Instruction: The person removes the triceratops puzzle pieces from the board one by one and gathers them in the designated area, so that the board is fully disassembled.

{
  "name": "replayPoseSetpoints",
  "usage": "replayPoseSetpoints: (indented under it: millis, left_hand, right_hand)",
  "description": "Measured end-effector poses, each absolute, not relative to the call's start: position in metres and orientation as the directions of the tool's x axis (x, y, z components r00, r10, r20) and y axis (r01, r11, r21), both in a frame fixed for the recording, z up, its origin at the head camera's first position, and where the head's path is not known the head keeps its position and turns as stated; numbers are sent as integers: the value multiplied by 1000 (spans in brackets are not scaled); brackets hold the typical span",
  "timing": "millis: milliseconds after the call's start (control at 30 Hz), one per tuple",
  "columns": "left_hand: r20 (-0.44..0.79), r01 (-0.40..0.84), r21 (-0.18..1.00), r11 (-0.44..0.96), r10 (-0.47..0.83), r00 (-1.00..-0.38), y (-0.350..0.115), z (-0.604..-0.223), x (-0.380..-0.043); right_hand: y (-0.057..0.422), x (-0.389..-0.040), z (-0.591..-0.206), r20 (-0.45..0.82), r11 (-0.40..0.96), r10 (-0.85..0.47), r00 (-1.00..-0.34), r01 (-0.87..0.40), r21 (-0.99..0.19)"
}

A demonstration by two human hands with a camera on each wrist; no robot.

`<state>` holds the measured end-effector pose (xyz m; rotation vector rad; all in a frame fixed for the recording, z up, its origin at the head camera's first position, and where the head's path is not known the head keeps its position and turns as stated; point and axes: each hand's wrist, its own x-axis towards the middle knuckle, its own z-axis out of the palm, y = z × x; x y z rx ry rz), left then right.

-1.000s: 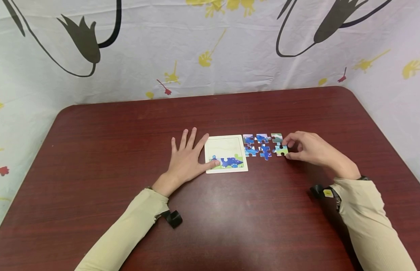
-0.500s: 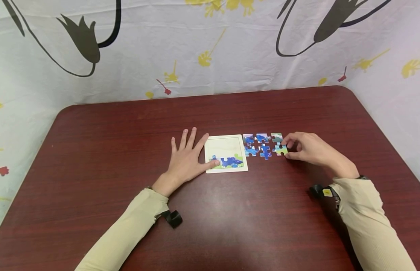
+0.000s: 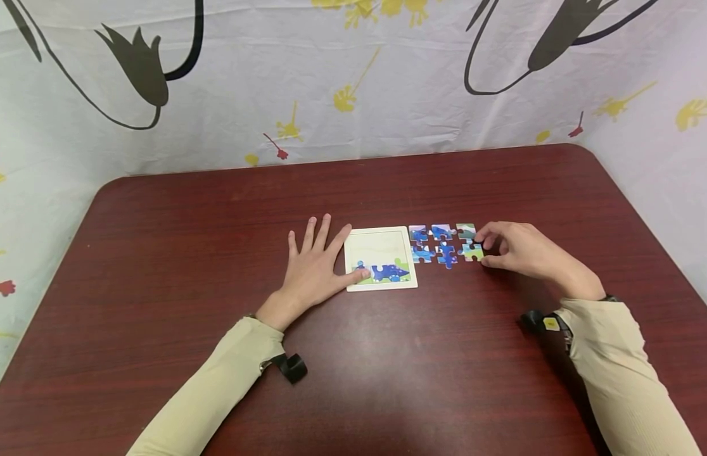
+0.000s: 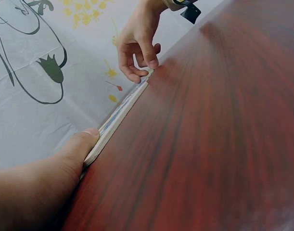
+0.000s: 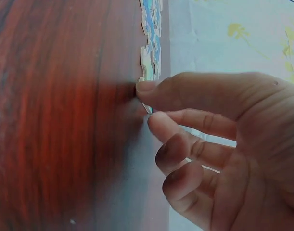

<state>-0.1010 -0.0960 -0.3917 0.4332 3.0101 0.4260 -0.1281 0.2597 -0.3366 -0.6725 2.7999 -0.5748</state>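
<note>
"What are your hands doing?"

"My left hand (image 3: 313,269) lies with its fingers spread and grips nothing; its thumb rests over the lower left part of the puzzle frame (image 3: 383,287). My right hand (image 3: 527,250) is curled, thumb and index finger close together at the right end of the green-and-blue piece (image 3: 474,255). How firmly they pinch it, I can't tell."

"Where does that piece lie?"

"Flat on the tabletop (image 3: 353,373), last on the right in the nearer of two rows. The five loose pieces (image 3: 446,254) make up the rest, three to a row, just right of the frame."

"And inside the frame?"

"Fitted pieces (image 3: 392,273) with a blue figure fill the near strip, partly under my thumb. Pale board shows beyond them."

"Farther out?"

"My cream sleeves (image 3: 222,373), then, past the tabletop's far edge, a white cloth (image 3: 228,82) printed with dark flowers and yellow and red splashes."
</note>
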Motion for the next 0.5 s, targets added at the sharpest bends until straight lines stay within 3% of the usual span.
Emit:
replayPoseSetpoints:
  millis: [500]
  left_hand:
    - [-29,265,274,924,283,-959,-96,-392,-101]
  right_hand:
    - [252,-121,-316,72,778,-514,-855,-499,-382]
